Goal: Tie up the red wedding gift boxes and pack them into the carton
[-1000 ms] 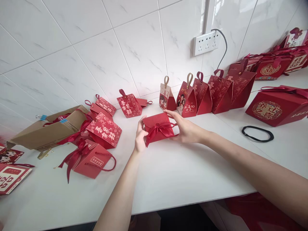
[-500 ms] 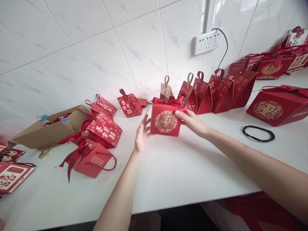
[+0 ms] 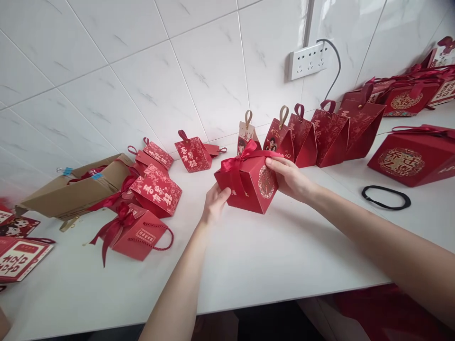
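A red gift box [image 3: 250,184] with a ribbon bow on top and a gold round pattern on its right face is held between both hands over the white table [image 3: 284,265]. My left hand [image 3: 215,203] grips its left side, thumb on the front and the other fingers mostly hidden behind. On the right, my right hand [image 3: 289,177] holds the upper right edge, with its thumb near the round pattern. Behind the box stand a small pale box [image 3: 245,135] and a red one with a loop handle [image 3: 279,139].
Several red loop-handled boxes [image 3: 329,137] line the tiled wall. To the left are a cardboard tray [image 3: 71,194] and a red box with a rope handle [image 3: 140,234]. A black band [image 3: 386,197] lies near a large red box [image 3: 408,158] at right.
The held box has turned, so its patterned face now points right and its ribboned face shows. My left hand has closed onto its left side.
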Motion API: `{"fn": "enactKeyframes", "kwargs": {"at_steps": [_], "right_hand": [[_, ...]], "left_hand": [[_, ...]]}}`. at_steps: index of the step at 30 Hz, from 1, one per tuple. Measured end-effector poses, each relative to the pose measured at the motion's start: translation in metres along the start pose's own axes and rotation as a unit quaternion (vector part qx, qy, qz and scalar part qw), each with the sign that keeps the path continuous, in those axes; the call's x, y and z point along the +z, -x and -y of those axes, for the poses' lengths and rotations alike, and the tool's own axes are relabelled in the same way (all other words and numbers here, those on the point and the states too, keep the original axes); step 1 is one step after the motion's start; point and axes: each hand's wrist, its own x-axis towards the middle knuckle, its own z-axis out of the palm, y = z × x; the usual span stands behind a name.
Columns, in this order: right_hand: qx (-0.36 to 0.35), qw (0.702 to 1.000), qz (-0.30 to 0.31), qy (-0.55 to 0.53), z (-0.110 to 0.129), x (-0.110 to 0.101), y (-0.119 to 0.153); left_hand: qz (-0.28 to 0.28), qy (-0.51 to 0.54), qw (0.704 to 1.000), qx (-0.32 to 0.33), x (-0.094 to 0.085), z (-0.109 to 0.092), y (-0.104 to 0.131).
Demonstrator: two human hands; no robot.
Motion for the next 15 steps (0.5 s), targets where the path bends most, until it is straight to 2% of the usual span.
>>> {"fn": "enactKeyframes", "kwargs": {"at_steps": [4,6,10,15], "right_hand": [[0.031,0.996,-0.089,0.009,-0.004,-0.002,-0.005],[0.053,0.993,-0.099,0.035,-0.009,-0.005,-0.007],[0.052,0.995,-0.031,0.079,-0.015,-0.008,-0.006],[0.031,0.994,0.036,0.1,-0.01,-0.005,0.001]], "left_hand": [[0.049,0.004,0.999,0.017,0.005,-0.001,0.002],[0.065,0.007,0.998,0.011,0.006,-0.001,0.002],[0.05,-0.025,0.998,0.018,0.005,0.0,0.003],[0.035,-0.188,0.98,0.061,0.004,0.001,0.008]]}}
